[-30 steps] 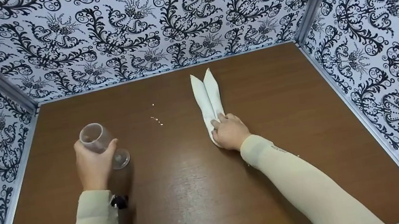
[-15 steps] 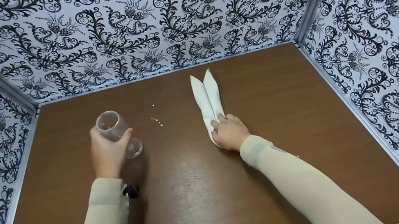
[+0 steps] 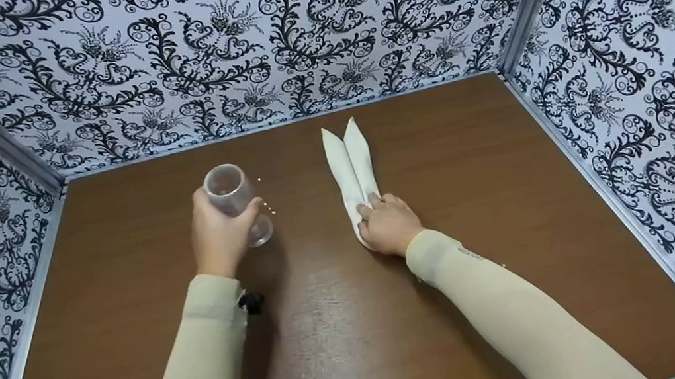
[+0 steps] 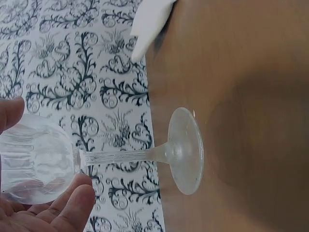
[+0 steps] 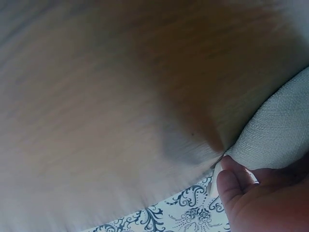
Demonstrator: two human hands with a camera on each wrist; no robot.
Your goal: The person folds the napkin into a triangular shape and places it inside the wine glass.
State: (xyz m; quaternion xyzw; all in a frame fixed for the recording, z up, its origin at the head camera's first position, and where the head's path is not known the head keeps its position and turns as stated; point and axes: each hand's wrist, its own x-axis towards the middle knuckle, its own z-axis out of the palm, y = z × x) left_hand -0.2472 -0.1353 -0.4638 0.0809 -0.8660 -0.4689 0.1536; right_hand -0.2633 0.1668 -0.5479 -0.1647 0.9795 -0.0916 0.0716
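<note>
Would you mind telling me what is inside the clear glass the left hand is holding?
The wine glass in the left hand looks empty: the head and wrist views show only clear ribbed walls. Fingers cover part of the bowl, so that part stays unseen.

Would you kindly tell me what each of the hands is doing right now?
Left hand: grips the clear stemmed glass.
Right hand: pinches the folded white napkin.
</note>
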